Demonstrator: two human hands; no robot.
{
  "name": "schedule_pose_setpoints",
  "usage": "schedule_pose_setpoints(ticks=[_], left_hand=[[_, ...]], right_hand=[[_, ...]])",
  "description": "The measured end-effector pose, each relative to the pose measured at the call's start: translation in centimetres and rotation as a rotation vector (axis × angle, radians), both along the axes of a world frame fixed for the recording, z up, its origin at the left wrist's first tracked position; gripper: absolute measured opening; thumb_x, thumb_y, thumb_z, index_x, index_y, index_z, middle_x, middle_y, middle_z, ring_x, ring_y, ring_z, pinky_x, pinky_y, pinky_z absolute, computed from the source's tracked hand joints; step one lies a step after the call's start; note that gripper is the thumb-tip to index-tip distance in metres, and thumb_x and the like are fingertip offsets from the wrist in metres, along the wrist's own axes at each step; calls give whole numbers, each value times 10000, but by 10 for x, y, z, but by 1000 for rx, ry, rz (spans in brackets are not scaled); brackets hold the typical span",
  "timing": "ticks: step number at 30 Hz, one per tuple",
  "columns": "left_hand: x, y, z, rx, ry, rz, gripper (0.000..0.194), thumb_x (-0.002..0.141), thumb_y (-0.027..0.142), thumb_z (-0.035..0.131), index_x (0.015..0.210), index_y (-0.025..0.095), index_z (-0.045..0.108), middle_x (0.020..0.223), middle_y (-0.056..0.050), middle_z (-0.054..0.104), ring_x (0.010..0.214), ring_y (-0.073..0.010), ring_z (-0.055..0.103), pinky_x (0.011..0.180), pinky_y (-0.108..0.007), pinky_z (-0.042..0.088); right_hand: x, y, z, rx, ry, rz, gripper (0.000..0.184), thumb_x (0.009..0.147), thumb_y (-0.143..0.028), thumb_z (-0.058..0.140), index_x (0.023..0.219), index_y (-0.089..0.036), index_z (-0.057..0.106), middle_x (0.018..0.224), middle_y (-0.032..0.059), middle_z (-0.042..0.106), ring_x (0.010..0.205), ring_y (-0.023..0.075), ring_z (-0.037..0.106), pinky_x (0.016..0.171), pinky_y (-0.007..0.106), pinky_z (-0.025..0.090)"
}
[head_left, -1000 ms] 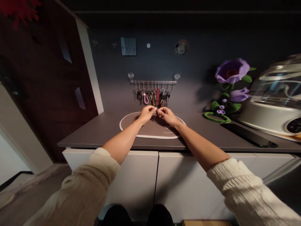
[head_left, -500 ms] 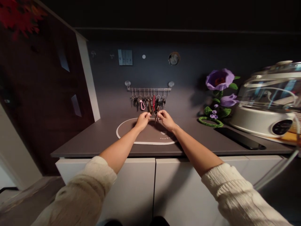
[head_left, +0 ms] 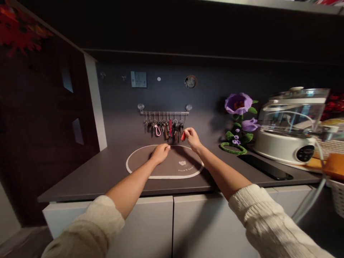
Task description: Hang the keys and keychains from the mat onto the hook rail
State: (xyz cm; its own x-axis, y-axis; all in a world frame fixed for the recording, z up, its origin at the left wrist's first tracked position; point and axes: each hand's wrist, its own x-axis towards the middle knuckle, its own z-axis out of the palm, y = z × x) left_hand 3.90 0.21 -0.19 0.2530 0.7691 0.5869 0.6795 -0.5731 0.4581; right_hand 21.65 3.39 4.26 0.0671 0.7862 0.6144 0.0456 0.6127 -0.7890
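On the dark wall hangs a clear hook rack (head_left: 164,113) with several bunches of keys (head_left: 165,127) on its hooks. Among them are a pink loop (head_left: 157,131) and a red strip (head_left: 170,128). At the rack's right end my right hand (head_left: 192,139) pinches a red key tag (head_left: 183,136), just beside the last hanging keys. My left hand (head_left: 160,153) is lower, over the brown mat (head_left: 145,166), with its fingers curled closed. What it holds, if anything, is hidden.
A purple flower ornament (head_left: 238,104) with a green ring base stands to the right. A black phone (head_left: 266,166) lies before a white appliance (head_left: 282,143) with a transparent top. Overhead is a dark shelf (head_left: 172,36); white cabinet doors (head_left: 145,222) are below the counter.
My hands have moved apart: the right to the rack's right end, the left down over the mat. A red tag now shows at my right fingers, where a ring with keys showed before.
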Motion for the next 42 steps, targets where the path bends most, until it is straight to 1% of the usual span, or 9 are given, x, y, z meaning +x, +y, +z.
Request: schedule_pose_setpoints(ticks=[4,8,11,14,20,25,30,35,42], left_hand=[[1,1,-1,-11,7,-9,272,815,269,364,678,157,570,632,-21,567,606,-125,474,586,-235,312],[1,4,-4,-25,16,-5,276,816,280,370,668,161,571,615,-18,560,587,-122,461,569,-233,301],[2,5,-5,-36,5,-7,275,817,287,372,685,162,578,628,-19,570,600,-123,478,581,-231,317],[2,5,-5,-36,11,-8,285,819,303,368,691,166,582,646,-22,580,614,-127,487,592,-231,326],[2,5,-4,-46,24,4,285,815,305,373,683,166,583,657,-28,590,620,-132,492,591,-235,325],[3,8,-5,-81,-1,-16,272,808,294,375,699,161,586,663,-29,597,629,-130,509,602,-229,343],[3,8,-5,-80,-11,-7,275,806,302,376,694,165,587,648,-25,589,615,-130,501,592,-232,344],[2,8,-4,-84,-18,-17,278,805,294,375,693,159,590,654,-31,595,621,-131,507,596,-235,350],[0,9,-6,-72,-21,-8,281,808,310,377,699,162,590,651,-27,595,619,-132,510,599,-239,354]], right_hand=[[11,16,23,-5,66,-62,217,779,-380,492,715,-195,397,459,-70,467,433,70,425,479,193,344],[18,30,41,-62,159,-82,193,767,-337,513,699,-190,410,474,-69,460,426,63,421,456,186,354],[20,39,49,-118,199,-67,195,754,-312,519,649,-179,424,467,-68,440,413,48,395,455,176,347],[20,46,53,-171,231,-47,210,755,-284,505,597,-173,423,438,-68,413,393,42,369,444,171,332],[19,55,56,-256,285,-25,222,798,-223,434,582,-169,432,424,-53,421,368,49,362,406,174,306],[17,59,56,-288,371,-1,155,785,-195,465,633,-167,468,472,-36,477,430,64,452,437,180,367],[17,63,55,-311,371,29,132,758,-205,511,638,-170,469,502,-43,488,456,60,474,474,189,412],[16,65,50,-352,401,36,132,740,-166,507,617,-168,459,482,-39,477,443,62,467,468,192,414],[15,63,38,-296,337,70,177,690,-105,472,532,-160,414,444,-43,432,398,39,402,430,161,366]])
